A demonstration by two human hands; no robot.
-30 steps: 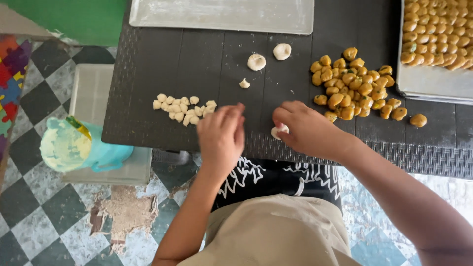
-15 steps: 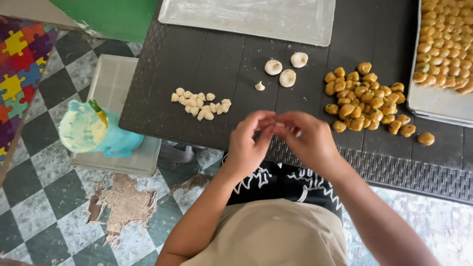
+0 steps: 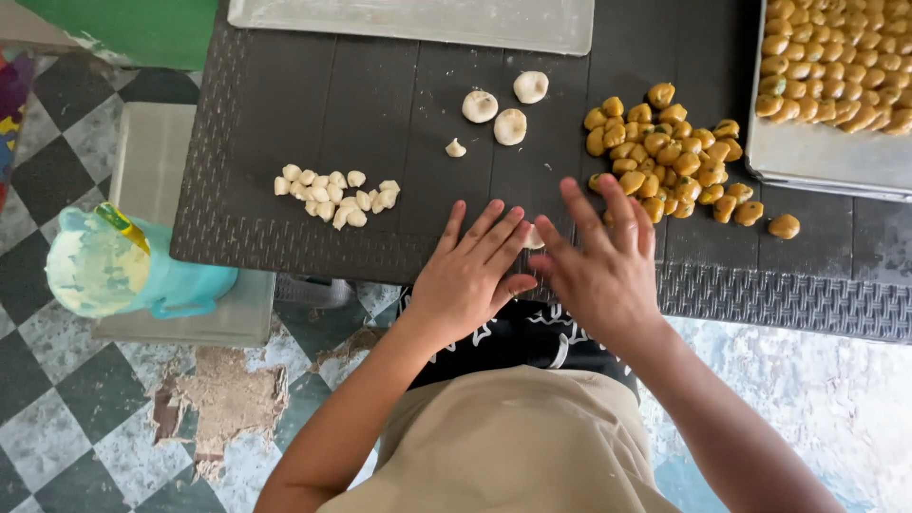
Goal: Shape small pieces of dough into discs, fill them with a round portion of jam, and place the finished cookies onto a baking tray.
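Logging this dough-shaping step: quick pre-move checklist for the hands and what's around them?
1. Dough piece between both hands: ok, mostly hidden.
2. Left hand flat, fingers spread: ok.
3. Right hand clear of golden filling pile: not ok, fingers overlap its edge.
4. Small white dough pieces within left reach: ok.
5. Three flattened discs apart from each other: ok.
6. Empty tray free: ok.
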